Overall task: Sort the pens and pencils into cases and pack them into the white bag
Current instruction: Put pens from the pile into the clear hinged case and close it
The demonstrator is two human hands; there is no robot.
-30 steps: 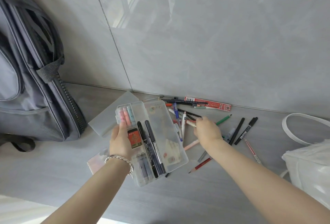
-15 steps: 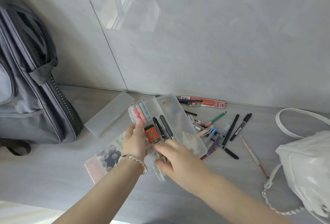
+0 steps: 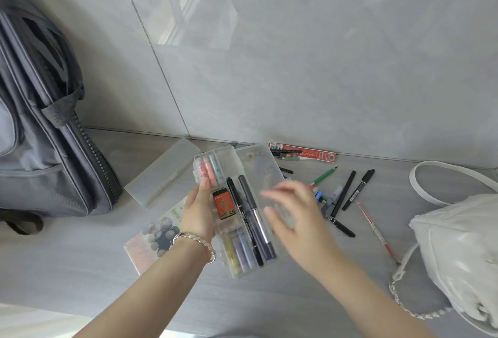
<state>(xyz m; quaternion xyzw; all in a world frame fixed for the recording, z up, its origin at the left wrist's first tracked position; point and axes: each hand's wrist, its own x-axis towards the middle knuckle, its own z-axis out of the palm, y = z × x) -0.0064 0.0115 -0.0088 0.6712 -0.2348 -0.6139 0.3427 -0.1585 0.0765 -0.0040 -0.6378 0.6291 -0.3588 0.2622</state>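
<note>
A: Status?
B: Your left hand [image 3: 198, 211] grips the clear plastic pencil case [image 3: 258, 168], frame centre. Right hand [image 3: 293, 219] blurred, fingers spread, empty.
A: Next?
B: Hold the case level; take the loose pens [image 3: 342, 194], right of centre, singly. Glossy white bag [image 3: 463, 243] sits lower right.

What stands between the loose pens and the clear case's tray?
Only the case's own open lid, hinged out between the loose pens and the tray; the right hand hovers over it. Nothing else visible blocks the way.
</note>
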